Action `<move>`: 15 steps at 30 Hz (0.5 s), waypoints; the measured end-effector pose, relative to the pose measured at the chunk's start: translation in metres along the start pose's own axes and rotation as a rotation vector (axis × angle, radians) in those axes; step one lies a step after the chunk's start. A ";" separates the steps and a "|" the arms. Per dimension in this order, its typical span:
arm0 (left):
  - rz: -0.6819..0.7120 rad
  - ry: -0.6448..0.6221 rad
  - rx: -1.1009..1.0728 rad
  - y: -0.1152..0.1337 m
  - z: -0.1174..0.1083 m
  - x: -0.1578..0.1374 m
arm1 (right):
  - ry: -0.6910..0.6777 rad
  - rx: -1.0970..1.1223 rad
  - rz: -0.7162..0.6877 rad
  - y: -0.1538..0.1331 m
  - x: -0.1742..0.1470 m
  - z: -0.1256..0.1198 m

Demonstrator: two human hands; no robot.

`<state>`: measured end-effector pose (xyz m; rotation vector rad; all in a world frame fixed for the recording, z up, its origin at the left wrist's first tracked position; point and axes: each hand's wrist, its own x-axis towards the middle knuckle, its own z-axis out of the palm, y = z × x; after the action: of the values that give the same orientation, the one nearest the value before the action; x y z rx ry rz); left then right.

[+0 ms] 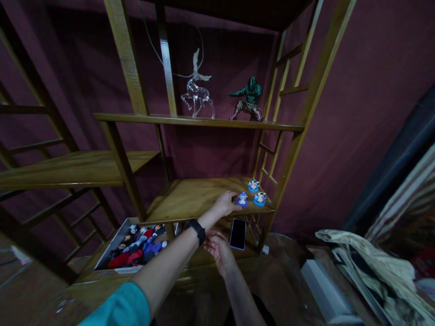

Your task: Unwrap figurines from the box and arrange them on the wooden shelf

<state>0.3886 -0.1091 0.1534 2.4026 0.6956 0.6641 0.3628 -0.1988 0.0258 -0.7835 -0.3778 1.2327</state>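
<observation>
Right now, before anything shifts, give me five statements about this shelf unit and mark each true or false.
1. The left hand is at the purple figurine. True.
2. The black wristwatch is on the right wrist. False: the wristwatch is on the left wrist.
3. Two blue-based figurines stand near the purple figurine. True.
4. The smartphone lies on the same board as the blue-based figurines. False: the smartphone is below that board.
5. The clear deer ornament stands left of the crouching hooded action figure. True.
</observation>
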 end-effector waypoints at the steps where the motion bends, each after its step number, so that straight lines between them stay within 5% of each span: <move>1: -0.004 0.020 -0.018 0.001 -0.001 -0.004 | 0.002 -0.005 0.010 0.003 0.001 0.002; 5: 0.048 0.126 -0.069 0.008 -0.015 -0.036 | -0.001 -0.068 0.044 0.015 0.001 0.013; 9: 0.148 0.214 -0.098 0.014 -0.035 -0.098 | 0.025 -0.130 -0.016 0.030 -0.008 0.024; 15: -0.002 0.186 -0.122 -0.022 -0.041 -0.203 | -0.101 -0.176 -0.013 0.056 -0.016 0.039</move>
<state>0.2063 -0.2000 0.1094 2.2478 0.7109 0.9116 0.2940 -0.1939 0.0155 -0.8693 -0.5795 1.2407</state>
